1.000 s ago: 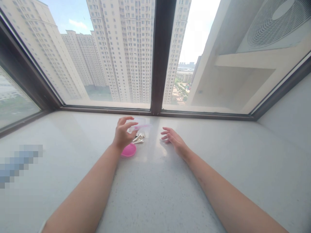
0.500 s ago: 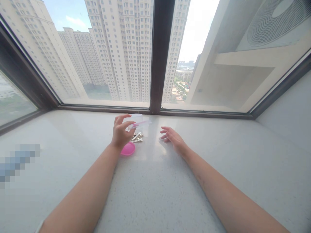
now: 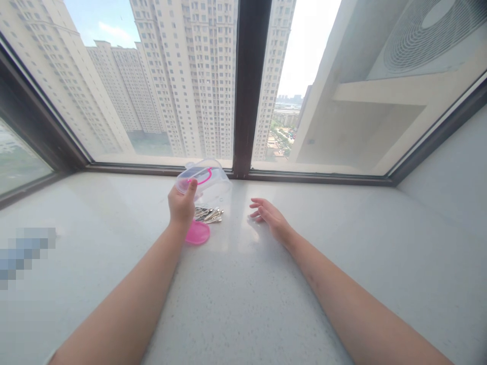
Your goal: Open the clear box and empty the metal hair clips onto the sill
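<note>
My left hand (image 3: 181,207) grips a small clear plastic container (image 3: 203,178) with a pink rim, tilted and raised above the white sill (image 3: 243,284). Under it lies a small heap of silver metal hair clips (image 3: 207,214) on the sill. A round pink lid (image 3: 197,233) rests flat just beside my left wrist. My right hand (image 3: 268,215) hovers low over the sill to the right of the clips, fingers stretched out and apart, holding nothing.
A dark window frame with a vertical post (image 3: 243,91) runs along the back of the sill. A white wall (image 3: 449,172) closes the right side. A blurred patch (image 3: 23,253) sits at the left.
My left hand has lifted the clear container higher and tipped it further, so the heap of clips now shows fully. My right hand has barely moved.
</note>
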A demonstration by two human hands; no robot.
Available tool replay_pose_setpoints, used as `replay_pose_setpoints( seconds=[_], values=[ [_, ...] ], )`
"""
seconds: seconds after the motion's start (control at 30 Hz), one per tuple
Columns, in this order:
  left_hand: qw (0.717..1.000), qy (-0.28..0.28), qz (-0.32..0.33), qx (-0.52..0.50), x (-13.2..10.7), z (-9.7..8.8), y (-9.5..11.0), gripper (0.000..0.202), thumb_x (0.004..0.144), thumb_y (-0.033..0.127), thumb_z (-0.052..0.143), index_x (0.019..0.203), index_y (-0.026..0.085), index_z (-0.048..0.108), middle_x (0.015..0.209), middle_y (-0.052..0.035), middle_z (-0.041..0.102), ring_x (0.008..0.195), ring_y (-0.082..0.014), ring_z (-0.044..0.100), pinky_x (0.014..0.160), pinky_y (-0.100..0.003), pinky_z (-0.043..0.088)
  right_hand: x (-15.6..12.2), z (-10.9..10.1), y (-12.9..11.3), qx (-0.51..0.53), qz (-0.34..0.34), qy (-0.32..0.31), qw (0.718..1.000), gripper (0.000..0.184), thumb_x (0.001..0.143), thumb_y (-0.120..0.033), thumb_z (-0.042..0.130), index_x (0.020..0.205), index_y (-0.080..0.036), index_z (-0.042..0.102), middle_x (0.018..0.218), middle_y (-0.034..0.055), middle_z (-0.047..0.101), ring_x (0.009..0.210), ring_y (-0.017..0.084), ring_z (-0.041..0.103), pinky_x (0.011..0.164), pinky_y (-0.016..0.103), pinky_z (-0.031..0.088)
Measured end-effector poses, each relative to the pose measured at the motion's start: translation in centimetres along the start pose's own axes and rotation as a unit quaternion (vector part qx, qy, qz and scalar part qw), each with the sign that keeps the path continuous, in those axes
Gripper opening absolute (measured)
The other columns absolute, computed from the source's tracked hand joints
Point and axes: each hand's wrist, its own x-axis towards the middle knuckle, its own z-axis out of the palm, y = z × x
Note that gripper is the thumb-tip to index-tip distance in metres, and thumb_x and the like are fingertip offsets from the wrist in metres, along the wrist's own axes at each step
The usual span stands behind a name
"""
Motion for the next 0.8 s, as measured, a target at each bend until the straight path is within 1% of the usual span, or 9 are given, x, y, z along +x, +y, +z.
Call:
replay_pose_setpoints(
  seconds=[0.1,0.2,0.33,0.37,0.43,0.5,0.57,0.67,0.8],
  values=[
    [0.997,-0.014,-0.06,-0.048,-0.1,0.3,0.1,0.045,0.074,0.052,0.069,0.098,0.015,0.064,0.095,-0.008,0.066,0.087,-0.0227,0.067,0.062,-0.033,0.06,0.0,-0.1,0.1,-0.008,0.0,-0.002,1.0,0.054,0.089,-0.056,0.046,0.127,-0.018,0.05,0.119,0.0131,0.057,0.094,0.023,0.063,0.076,0.035,0.048],
    [0.99,-0.021,-0.122,-0.064,-0.1,0.4,0.2,0.046,0.073,0.054,0.069,0.096,0.015,0.06,0.087,-0.0076,0.066,0.077,-0.0224,0.069,0.052,-0.031,0.059,0.1,-0.2,0.2,-0.014,-0.008,-0.005,1.0,0.053,0.089,-0.054,0.049,0.128,-0.018,0.049,0.12,0.0132,0.057,0.093,0.023,0.064,0.077,0.036,0.049],
    [0.985,-0.047,-0.158,-0.056,-0.3,0.6,0.5,0.047,0.074,0.058,0.066,0.094,0.016,0.057,0.08,-0.0075,0.068,0.073,-0.0229,0.07,0.046,-0.028,0.055,-0.1,-0.1,-0.1,-0.046,-0.022,-0.012,0.999,0.054,0.086,-0.049,0.057,0.13,-0.019,0.047,0.121,0.014,0.056,0.092,0.022,0.063,0.078,0.038,0.051],
    [0.984,-0.055,-0.163,-0.05,-0.4,0.6,0.5,0.047,0.074,0.058,0.065,0.093,0.016,0.057,0.08,-0.0075,0.068,0.072,-0.0227,0.07,0.045,-0.027,0.055,-0.2,-0.1,-0.3,-0.064,-0.035,-0.011,0.997,0.056,0.085,-0.048,0.06,0.131,-0.02,0.047,0.121,0.0141,0.056,0.092,0.022,0.063,0.077,0.038,0.052],
    [0.979,-0.083,-0.182,-0.036,-0.7,0.8,0.7,0.047,0.074,0.059,0.065,0.091,0.016,0.058,0.079,-0.0077,0.069,0.069,-0.0222,0.07,0.043,-0.026,0.052,-0.4,0.0,-0.7,-0.113,-0.086,0.003,0.99,0.063,0.081,-0.044,0.066,0.135,-0.023,0.043,0.123,0.0139,0.055,0.095,0.024,0.062,0.076,0.039,0.053],
    [0.97,-0.12,-0.211,-0.022,-1.1,1.1,0.8,0.047,0.074,0.059,0.065,0.088,0.015,0.059,0.077,-0.008,0.069,0.065,-0.0217,0.069,0.04,-0.024,0.049,-0.6,0.2,-1.2,-0.173,-0.16,0.029,0.971,0.073,0.076,-0.038,0.072,0.14,-0.026,0.039,0.129,0.0135,0.053,0.104,0.026,0.059,0.08,0.042,0.053],
    [0.96,-0.153,-0.236,-0.009,-1.7,1.5,1.0,0.047,0.073,0.059,0.066,0.087,0.015,0.06,0.074,-0.0079,0.068,0.061,-0.0212,0.068,0.038,-0.024,0.047,-0.7,0.4,-1.7,-0.222,-0.228,0.051,0.947,0.078,0.074,-0.035,0.075,0.142,-0.028,0.037,0.135,0.0131,0.05,0.116,0.029,0.053,0.087,0.045,0.051],
    [0.953,-0.184,-0.242,0.014,-2.5,2.2,1.2,0.048,0.072,0.06,0.066,0.086,0.015,0.061,0.073,-0.0079,0.068,0.061,-0.021,0.067,0.037,-0.024,0.047,-0.9,0.6,-2.3,-0.255,-0.28,0.049,0.924,0.07,0.077,-0.033,0.073,0.139,-0.028,0.041,0.137,0.0121,0.05,0.125,0.03,0.048,0.096,0.049,0.047],
    [0.947,-0.211,-0.241,0.023,-3.1,2.7,1.1,0.055,0.075,0.067,0.059,0.088,0.014,0.062,0.076,-0.0097,0.068,0.063,-0.0213,0.067,0.038,-0.024,0.047,-0.9,0.9,-2.5,-0.254,-0.293,0.051,0.92,0.053,0.08,-0.026,0.068,0.13,-0.025,0.048,0.129,0.0116,0.057,0.119,0.027,0.054,0.095,0.045,0.048]
  ],
)
